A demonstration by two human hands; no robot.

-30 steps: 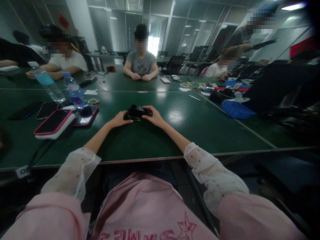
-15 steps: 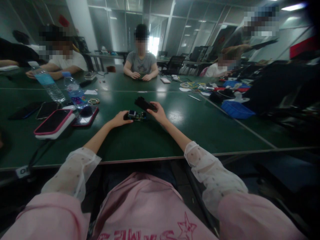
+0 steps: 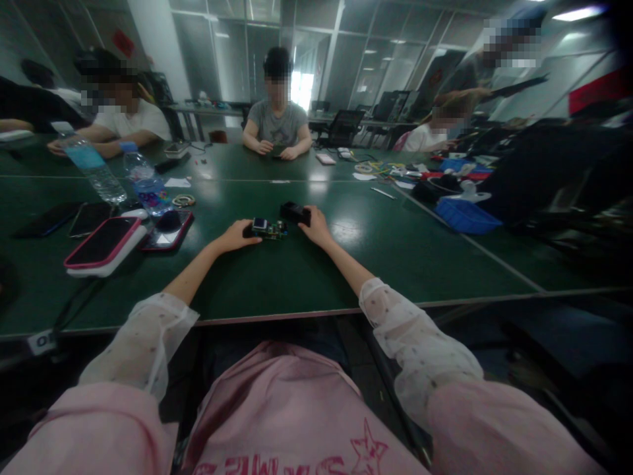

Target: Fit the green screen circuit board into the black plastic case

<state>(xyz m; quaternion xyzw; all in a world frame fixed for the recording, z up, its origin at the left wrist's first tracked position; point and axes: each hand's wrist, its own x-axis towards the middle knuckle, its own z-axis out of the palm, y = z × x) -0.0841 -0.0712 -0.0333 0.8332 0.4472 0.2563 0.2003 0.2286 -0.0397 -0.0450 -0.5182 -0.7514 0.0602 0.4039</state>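
Note:
My left hand [image 3: 236,236] is closed on the left end of a small device with a green circuit board [image 3: 271,229] and a little square screen, just over the green table [image 3: 277,284]. To its right, my right hand [image 3: 316,227] grips the right end of a black case [image 3: 295,212], whose upper side looks hollow. The board and the case are close together but apart. Both wrists reach forward from sheer white sleeves.
Phones [image 3: 103,243] and two plastic bottles [image 3: 144,178] are at the left. A blue tray [image 3: 467,216], cables and a thin pen-like item [image 3: 383,193] lie at the right. Across the table sits a person in grey [image 3: 277,125]; other people are further off.
My right hand has turned the black case, which now lies more level and slightly lower and further right. My left hand still holds the circuit-board device in nearly the same place.

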